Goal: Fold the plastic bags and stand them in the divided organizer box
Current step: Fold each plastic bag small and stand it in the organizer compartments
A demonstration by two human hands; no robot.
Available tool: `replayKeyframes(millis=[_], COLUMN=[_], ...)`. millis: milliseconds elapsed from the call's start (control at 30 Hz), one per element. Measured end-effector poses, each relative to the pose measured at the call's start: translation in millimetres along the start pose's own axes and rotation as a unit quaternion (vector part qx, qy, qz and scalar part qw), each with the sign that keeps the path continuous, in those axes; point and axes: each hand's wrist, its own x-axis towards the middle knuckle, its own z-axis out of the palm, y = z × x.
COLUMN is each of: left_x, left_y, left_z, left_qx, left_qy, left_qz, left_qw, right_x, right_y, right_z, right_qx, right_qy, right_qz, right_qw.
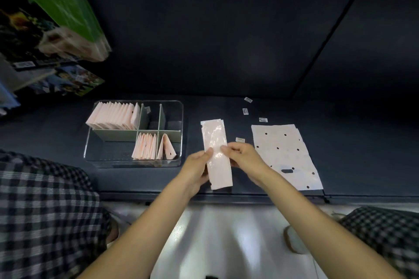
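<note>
While both hands work at the front edge of the dark table, a long pink plastic bag, folded into a narrow strip, lies between them with its far end pointing toward the table's back. The left hand grasps the strip's left edge, thumb on top near the middle; the right hand pinches the right edge opposite it, fingertips on the glossy surface.

Left of the strip, near the front edge, sits the clear organizer box, split by pale green dividers. Its back-left compartment is packed with a row of folded bags standing upright, leaning slightly. Two small back compartments on the right seem to hold no bags, though the dim light makes this hard to judge. At the front, a middle compartment holds a shorter standing row, and the front-right compartment holds one folded bag, propped open like a tent. The wide front-left compartment shows only the box floor.

Right of the hands, a stack of flat unfolded bags with small dark punched holes lies toward the table's front-right. Several small labels lie scattered behind and beside it.
</note>
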Motion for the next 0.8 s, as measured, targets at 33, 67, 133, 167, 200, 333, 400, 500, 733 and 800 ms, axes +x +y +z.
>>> replayKeyframes(millis=[33,67,133,167,200,333,400,500,733,800], left_x=[-3,-6,-12,-13,-15,-20,-22,-24,-28,-27], left_y=[0,1,3,4,5,8,10,13,19,19], left_z=[0,0,-3,-6,-9,-18,-20,-25,-29,-29], left_qx=[-0.013,-0.019,-0.010,0.000,0.015,0.047,0.042,0.019,0.009,-0.015], left_qy=[-0.003,-0.002,0.008,0.013,0.018,0.033,0.033,0.006,-0.021,-0.003], left_qz=[0.000,0.003,0.017,0.030,0.045,0.085,0.099,0.110,0.118,0.098], left_qw=[1.000,1.000,1.000,0.999,0.999,0.995,0.994,0.994,0.993,0.995], right_x=[-3,-5,-10,-13,-15,-24,-28,-31,-34,-33], right_y=[-1,-2,-6,-8,-9,-13,-14,-16,-19,-20], right_z=[3,5,6,6,5,3,0,-2,1,3], right_qx=[-0.002,-0.008,-0.012,-0.003,0.008,0.037,0.073,0.111,0.054,0.022], right_qy=[0.009,0.024,0.050,0.058,0.063,0.049,0.028,0.008,0.012,0.022], right_qz=[-0.012,-0.021,-0.032,-0.033,-0.030,-0.025,-0.021,-0.025,-0.099,-0.113], right_qw=[1.000,0.999,0.998,0.998,0.998,0.998,0.997,0.993,0.994,0.993])
